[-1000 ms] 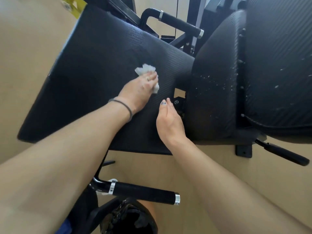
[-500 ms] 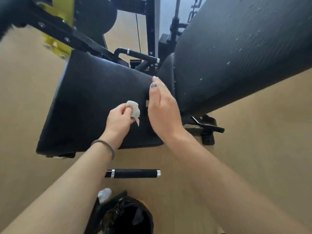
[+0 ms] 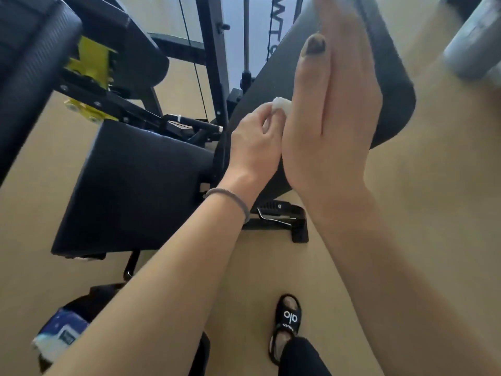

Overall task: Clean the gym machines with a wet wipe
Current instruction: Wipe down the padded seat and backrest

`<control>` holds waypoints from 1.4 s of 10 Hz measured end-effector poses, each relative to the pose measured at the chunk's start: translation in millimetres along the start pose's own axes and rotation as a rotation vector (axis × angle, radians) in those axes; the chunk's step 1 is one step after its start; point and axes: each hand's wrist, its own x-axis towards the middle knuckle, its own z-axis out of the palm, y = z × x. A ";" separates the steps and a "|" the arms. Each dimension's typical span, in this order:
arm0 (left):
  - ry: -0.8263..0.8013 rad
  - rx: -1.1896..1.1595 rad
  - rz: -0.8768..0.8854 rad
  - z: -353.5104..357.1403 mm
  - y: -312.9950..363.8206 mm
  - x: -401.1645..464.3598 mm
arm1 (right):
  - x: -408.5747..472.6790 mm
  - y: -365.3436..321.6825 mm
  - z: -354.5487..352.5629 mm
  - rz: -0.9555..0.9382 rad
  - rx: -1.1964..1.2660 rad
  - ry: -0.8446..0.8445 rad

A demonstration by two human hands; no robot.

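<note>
Left hand (image 3: 257,137) pinching crumpled white wet wipe (image 3: 282,104), against black backrest pad (image 3: 393,85)

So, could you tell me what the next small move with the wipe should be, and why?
Probably bring the wipe up onto the tilted backrest pad and start a stroke. The left hand pinches the bunched wipe right at the pad's lower edge, and the right hand lies flat against the pad with straight fingers, seemingly steadying it. The flat seat pad lies behind the wipe.
</note>
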 end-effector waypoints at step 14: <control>-0.221 -0.013 0.079 20.5 96.8 55.0 | 23.1 -45.6 25.5 0.398 0.113 -0.463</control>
